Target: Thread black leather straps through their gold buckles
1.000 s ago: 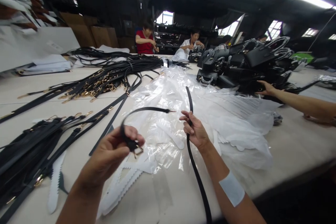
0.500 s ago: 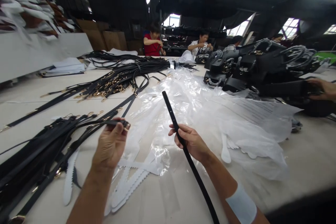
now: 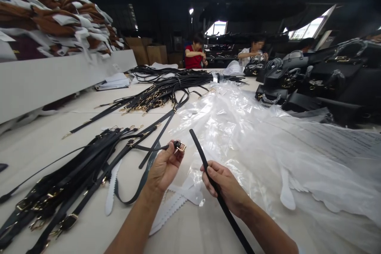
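Observation:
My left hand (image 3: 166,166) is closed on the end of a black strap, from which a gold buckle (image 3: 181,147) sticks out past the fingertips. My right hand (image 3: 224,184) grips another length of black strap (image 3: 197,143), its rounded tip pointing up and away while the rest trails toward the bottom edge. The strap tip and the buckle are close but apart. Left of my hands lies a bundle of black straps (image 3: 80,166) with gold fittings. White toothed strips (image 3: 171,208) rest on the table beneath my hands.
Clear plastic sheeting (image 3: 235,115) spreads across the middle and right of the table (image 3: 89,123). More black straps (image 3: 166,91) lie farther back. Black handbags (image 3: 333,75) are piled at right. Brown and white pieces (image 3: 62,20) are stacked at left. Two people (image 3: 194,55) sit beyond the table.
The view has swung left. My hands have come closer together, and the gold buckle now shows clearly beside the strap tip. A person's hand at the right edge is out of view.

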Demonstrator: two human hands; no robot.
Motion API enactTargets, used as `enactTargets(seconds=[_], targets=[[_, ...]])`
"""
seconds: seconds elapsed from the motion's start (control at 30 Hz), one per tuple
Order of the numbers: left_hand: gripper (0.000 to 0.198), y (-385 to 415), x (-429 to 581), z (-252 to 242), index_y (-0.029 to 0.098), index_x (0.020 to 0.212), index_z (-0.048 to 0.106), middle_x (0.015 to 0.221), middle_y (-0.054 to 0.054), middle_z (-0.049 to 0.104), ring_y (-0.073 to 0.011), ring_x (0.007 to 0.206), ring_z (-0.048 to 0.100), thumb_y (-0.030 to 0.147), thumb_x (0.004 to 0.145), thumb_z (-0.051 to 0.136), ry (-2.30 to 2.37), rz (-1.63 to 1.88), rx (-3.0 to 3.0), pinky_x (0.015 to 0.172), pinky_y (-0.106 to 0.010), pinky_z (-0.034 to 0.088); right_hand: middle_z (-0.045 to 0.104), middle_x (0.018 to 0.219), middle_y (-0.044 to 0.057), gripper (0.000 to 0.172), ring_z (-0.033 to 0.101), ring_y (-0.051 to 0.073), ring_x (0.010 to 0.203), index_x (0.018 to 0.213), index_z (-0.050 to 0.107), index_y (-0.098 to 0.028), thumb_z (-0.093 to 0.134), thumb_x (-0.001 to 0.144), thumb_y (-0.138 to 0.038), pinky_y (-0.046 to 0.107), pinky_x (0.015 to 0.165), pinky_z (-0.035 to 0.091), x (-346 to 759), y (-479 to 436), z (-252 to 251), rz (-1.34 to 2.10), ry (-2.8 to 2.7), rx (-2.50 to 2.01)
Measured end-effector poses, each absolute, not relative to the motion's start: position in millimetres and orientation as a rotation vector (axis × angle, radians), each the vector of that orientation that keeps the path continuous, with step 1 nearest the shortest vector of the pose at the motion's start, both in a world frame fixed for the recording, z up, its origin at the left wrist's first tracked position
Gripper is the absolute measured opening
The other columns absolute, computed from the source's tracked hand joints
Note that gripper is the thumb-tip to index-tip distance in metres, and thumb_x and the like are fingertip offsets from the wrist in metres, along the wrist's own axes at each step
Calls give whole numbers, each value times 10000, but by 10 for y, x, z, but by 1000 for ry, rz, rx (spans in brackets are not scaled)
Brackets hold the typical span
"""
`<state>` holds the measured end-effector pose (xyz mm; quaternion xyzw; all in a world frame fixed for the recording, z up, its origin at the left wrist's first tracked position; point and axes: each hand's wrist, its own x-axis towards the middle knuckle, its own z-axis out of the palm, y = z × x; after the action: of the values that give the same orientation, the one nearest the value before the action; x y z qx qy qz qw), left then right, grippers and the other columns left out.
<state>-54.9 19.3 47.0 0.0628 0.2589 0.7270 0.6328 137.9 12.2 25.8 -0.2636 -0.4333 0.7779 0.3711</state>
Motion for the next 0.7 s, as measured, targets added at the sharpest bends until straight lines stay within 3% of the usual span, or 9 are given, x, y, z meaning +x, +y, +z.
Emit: enactTargets(seconds=[0.23, 0.5, 0.7], targets=[[245, 200, -570, 533, 41, 822, 646, 836, -91, 694, -161, 804, 694, 23, 941, 433, 544, 1712, -2, 730, -272, 632, 435, 496, -77, 283, 213, 11, 329, 996, 583, -142, 565, 924, -414, 185, 357, 114, 1404, 138, 287, 2044, -1185, -723], [322, 176, -615, 610, 35, 823, 644, 786, -96, 708, -151, 740, 703, 69, 980, 365, 456, 1684, -102, 671, -261, 636, 449, 470, -72, 328, 234, 16, 315, 951, 590, -129, 578, 908, -454, 178, 331, 107, 1383, 129, 242, 2113, -1289, -710], [259, 155, -534, 598, 18, 851, 651, 833, -112, 706, -143, 752, 691, 43, 957, 415, 529, 1622, -18, 654, -218, 616, 447, 460, -77, 313, 226, 15, 311, 951, 584, -132, 561, 921, -443, 182, 335, 109, 1384, 130, 234, 2098, -1295, -687]])
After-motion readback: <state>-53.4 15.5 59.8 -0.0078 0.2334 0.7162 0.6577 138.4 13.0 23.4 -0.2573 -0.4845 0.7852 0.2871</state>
